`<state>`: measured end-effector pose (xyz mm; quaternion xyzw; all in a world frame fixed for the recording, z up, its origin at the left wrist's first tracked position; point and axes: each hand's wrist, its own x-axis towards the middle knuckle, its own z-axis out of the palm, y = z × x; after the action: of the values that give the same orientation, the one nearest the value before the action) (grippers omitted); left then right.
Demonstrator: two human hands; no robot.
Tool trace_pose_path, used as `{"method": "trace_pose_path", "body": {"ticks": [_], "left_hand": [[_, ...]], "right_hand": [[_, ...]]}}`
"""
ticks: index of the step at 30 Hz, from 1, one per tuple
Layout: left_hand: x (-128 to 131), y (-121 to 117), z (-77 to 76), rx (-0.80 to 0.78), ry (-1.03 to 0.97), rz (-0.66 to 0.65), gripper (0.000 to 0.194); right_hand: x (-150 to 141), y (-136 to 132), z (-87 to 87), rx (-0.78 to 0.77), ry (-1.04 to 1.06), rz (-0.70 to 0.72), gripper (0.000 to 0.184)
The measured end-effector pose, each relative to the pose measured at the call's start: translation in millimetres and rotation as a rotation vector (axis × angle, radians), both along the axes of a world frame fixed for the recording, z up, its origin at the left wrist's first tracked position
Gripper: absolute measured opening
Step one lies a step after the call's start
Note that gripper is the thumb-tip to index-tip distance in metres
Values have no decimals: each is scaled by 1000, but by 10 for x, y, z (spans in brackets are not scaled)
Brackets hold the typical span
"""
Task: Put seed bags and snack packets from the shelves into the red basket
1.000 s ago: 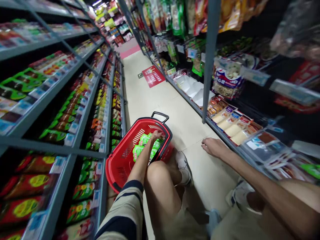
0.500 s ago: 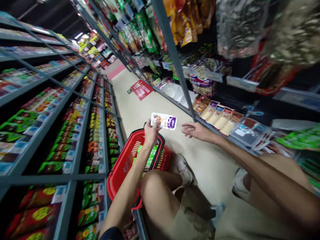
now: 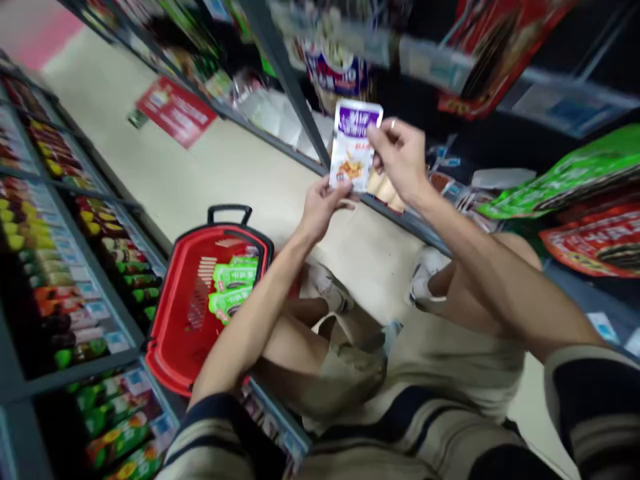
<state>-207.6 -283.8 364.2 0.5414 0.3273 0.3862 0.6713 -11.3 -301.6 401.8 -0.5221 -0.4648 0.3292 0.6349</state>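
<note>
I squat in a shop aisle and hold a small white and purple snack packet [image 3: 353, 143] upright in front of me. My left hand [image 3: 323, 205] pinches its bottom edge. My right hand [image 3: 397, 157], with a ring on one finger, pinches its upper right corner. Below and to the left, a red shopping basket [image 3: 175, 333] with a black handle stands on the floor. Green packets [image 3: 231, 287] lie inside it.
Shelves of bottles and packets [image 3: 60, 267] line the left side. On the right, racks hold bagged goods, with green and red packets [image 3: 575, 200] close to my right arm. A red floor sign [image 3: 175, 110] lies farther down the pale aisle floor.
My left hand went from the basket up with the white and purple packet. My right hand came over and took its top corner. The packet now stands upright, and the view turned right.
</note>
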Motion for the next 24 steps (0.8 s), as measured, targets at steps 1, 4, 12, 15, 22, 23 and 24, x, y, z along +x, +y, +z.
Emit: {"method": "trace_pose_path", "body": {"ticks": [1, 4, 12, 15, 22, 23, 24], "left_hand": [[40, 12, -31, -4, 5, 3, 48], [130, 42, -61, -9, 6, -1, 40], [117, -83, 68, -134, 41, -55, 25], [126, -121, 0, -231, 23, -75, 21], [138, -142, -109, -219, 30, -66, 32], [140, -149, -106, -227, 33, -58, 32], [144, -158, -98, -229, 36, -59, 32]], "right_hand": [[25, 12, 2, -1, -24, -10, 67], [101, 64, 30, 66, -80, -11, 48], [166, 23, 126, 146, -198, -18, 38], [177, 21, 93, 163, -232, -10, 27], [202, 60, 36, 58, -239, 12, 37], [202, 63, 27, 37, -254, 1, 42], [200, 66, 19, 26, -266, -6, 46]]}}
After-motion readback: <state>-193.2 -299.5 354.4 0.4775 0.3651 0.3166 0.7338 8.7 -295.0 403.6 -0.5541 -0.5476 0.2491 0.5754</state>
